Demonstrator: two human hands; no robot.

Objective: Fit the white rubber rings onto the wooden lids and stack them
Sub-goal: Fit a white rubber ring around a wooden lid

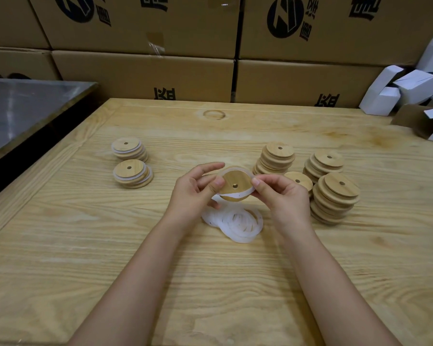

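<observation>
A round wooden lid point(235, 182) with a small hole is held above the table between both hands, tilted toward me. A white rubber ring point(245, 193) sits partly around its rim. My left hand point(195, 193) pinches the lid's left edge. My right hand point(281, 196) pinches the ring at the lid's right edge. A loose pile of white rings point(237, 222) lies on the table just below. Two short stacks of ringed lids point(131, 158) stand at the left. Several stacks of bare lids point(332, 193) stand at the right.
The wooden table point(210, 283) stretches toward me. Cardboard cartons point(145, 76) wall off the back. A metal-topped surface point(23, 108) lies at the far left. White folded boxes point(405, 91) and an open carton point(425, 123) sit at the back right.
</observation>
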